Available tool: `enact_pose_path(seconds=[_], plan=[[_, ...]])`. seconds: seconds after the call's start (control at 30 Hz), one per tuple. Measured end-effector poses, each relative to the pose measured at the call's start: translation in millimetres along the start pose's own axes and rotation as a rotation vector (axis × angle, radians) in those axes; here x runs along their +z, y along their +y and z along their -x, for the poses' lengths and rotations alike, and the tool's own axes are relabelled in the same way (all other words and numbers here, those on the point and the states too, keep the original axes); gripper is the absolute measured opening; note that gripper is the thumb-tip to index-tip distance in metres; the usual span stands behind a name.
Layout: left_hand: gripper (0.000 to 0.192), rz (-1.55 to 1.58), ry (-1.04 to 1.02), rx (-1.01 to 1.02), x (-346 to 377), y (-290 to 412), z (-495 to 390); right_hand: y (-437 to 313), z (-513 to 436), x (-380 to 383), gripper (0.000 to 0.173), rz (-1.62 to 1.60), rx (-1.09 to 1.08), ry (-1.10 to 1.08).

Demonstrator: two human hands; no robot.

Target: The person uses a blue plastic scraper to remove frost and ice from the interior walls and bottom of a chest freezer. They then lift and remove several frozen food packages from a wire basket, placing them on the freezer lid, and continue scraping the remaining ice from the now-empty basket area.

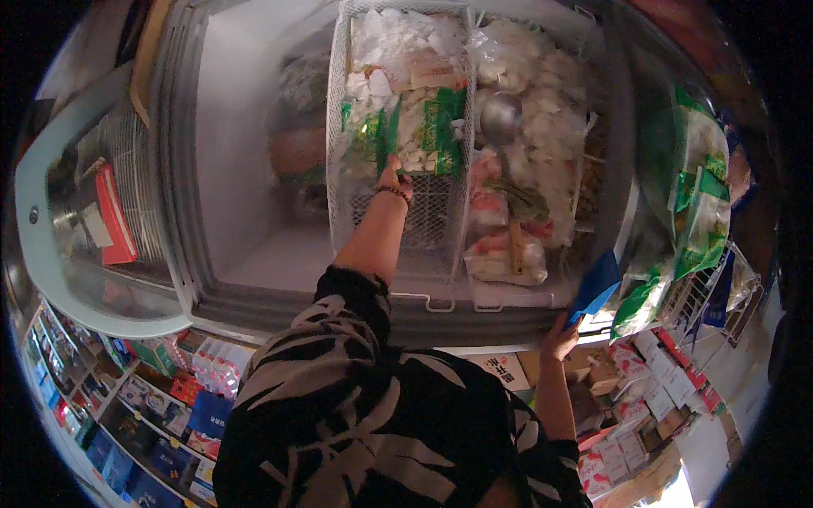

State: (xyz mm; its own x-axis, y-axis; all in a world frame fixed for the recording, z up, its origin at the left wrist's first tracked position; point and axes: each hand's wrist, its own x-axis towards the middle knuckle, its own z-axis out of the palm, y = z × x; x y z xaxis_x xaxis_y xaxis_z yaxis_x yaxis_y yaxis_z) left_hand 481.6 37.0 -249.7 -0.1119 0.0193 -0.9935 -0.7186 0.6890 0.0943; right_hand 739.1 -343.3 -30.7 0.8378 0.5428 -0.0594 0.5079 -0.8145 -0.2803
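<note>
Inside the chest freezer, my left hand [399,178] grips the lower left corner of a green-and-clear bag of frozen food [427,133]. Pale lumps show through the bag, which bears writing. Another green bag [367,136] lies just left of it, in the same white wire basket [399,254]. Loose frost and ice [406,35] heap up at the basket's far end. At the freezer's front right edge, my right hand [560,336] holds a flat blue object [596,289], whose exact kind is unclear.
Right of the basket lie a metal ladle [502,117], pale frozen food [549,146] and a clear bag [508,257]. Green bags [702,190] rest on the freezer's right side. The freezer's glass lid [114,216] is at left. Stocked shelves [146,413] and cartons [629,406] stand nearby.
</note>
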Motion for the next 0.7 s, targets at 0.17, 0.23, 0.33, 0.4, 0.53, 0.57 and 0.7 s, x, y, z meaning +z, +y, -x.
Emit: enact_pose_path(seconds=[0.17, 0.23, 0.33, 0.4, 0.53, 0.57, 0.7], plan=[[0.070, -0.240, -0.047, 0.376, -29.8, 20.3, 58.2, -11.8, -0.8, -4.5, 0.040, 0.048, -0.120, 0.061], [0.063, -0.170, 0.038, 0.383, -32.9, 27.4, 60.8, -7.9, -3.2, -3.7, 0.041, -0.012, -0.068, 0.009], [0.057, -0.104, 0.070, 0.371, -35.0, 33.0, 55.3, -4.5, 1.0, -7.2, 0.039, -0.012, -0.115, 0.000], [0.063, -0.120, -0.125, 0.341, -41.0, 37.1, 35.0, -10.5, -2.5, -7.3, 0.037, 0.032, -0.179, 0.002], [0.059, -0.160, -0.099, 0.263, -28.6, 40.6, 27.7, -26.0, 0.4, -15.0, 0.038, 0.030, -0.111, -0.023], [0.058, -0.138, -0.075, 0.259, -29.5, 38.8, 26.9, -21.8, 1.5, -13.3, 0.038, 0.022, -0.114, -0.011], [0.054, -0.101, 0.064, 0.400, -15.5, 28.4, 32.8, -10.8, -0.7, -5.0, 0.036, -0.019, -0.131, 0.035]])
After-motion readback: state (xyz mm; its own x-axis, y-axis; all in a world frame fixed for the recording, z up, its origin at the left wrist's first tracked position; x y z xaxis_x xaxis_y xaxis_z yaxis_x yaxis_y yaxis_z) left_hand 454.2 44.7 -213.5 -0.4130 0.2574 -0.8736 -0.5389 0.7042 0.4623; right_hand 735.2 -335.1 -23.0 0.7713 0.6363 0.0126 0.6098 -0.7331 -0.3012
